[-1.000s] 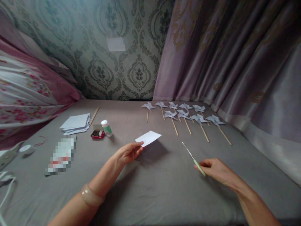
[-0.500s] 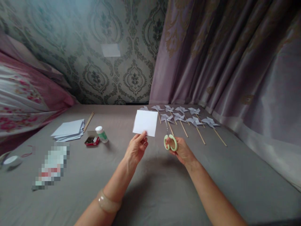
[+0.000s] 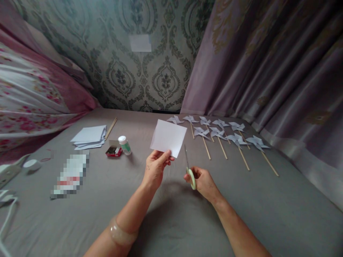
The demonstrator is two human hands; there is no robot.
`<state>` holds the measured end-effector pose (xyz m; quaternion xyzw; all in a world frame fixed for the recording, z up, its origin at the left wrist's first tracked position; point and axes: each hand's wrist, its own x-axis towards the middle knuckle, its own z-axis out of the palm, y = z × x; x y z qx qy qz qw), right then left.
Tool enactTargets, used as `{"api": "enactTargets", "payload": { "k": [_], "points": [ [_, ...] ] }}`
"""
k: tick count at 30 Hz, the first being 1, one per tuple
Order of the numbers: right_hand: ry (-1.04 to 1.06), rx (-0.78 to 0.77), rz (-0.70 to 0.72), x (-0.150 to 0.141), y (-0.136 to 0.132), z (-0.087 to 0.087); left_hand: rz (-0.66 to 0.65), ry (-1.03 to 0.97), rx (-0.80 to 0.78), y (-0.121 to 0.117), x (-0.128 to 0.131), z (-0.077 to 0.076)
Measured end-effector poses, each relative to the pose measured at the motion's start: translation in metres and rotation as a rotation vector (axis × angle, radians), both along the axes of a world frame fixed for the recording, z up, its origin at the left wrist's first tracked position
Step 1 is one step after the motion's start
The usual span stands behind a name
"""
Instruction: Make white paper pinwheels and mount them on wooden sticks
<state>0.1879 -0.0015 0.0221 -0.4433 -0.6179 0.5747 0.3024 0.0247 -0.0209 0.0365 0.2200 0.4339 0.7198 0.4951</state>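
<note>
A square sheet of white paper (image 3: 168, 137) is pinched by its lower edge between the thumb and fingers of my left hand (image 3: 157, 167), held up above the grey cloth. My right hand (image 3: 203, 182) grips scissors (image 3: 192, 178) with pale green handles, turned nearly edge-on to me. Their blades point upward, just right of the paper's lower right corner and apart from it. Whether the blades are parted I cannot tell. Behind the hands, several white paper pinwheels (image 3: 238, 140) on wooden sticks lie in rows at the right.
At the left are a stack of white paper (image 3: 89, 135), wooden sticks (image 3: 110, 128), a small red box (image 3: 114, 150) of dark bits and a white-capped bottle (image 3: 124, 145). Nearer lie a blurred-out packet (image 3: 70, 175) and a power strip (image 3: 10, 173). A curtain (image 3: 241, 60) hangs at the right.
The paper has rotated so its lower right corner points down toward the scissors. My right hand has lowered and turned the scissors edge-on. The whole view has shifted, bringing the power strip into sight.
</note>
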Motion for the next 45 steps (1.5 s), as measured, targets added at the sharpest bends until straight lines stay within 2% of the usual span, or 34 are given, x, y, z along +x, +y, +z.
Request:
{"api": "enactTargets", "payload": {
  "k": [5,10,21,29,45],
  "points": [
    [-0.128,0.074,0.238,0.004,-0.009,0.004,0.017,0.023,-0.033,-0.002,-0.002,0.001],
    [-0.21,0.098,0.321,0.001,-0.018,0.003,0.071,0.087,-0.08,-0.005,-0.001,0.0],
    [-0.141,0.01,0.251,0.0,-0.02,-0.004,0.006,0.067,-0.148,-0.007,0.006,0.001],
    [-0.129,-0.053,0.196,-0.003,-0.02,0.0,-0.002,0.056,-0.156,-0.008,0.007,0.001],
    [-0.174,-0.013,0.164,-0.002,-0.02,0.0,-0.005,0.068,-0.13,-0.011,0.011,0.0]
  ]
}}
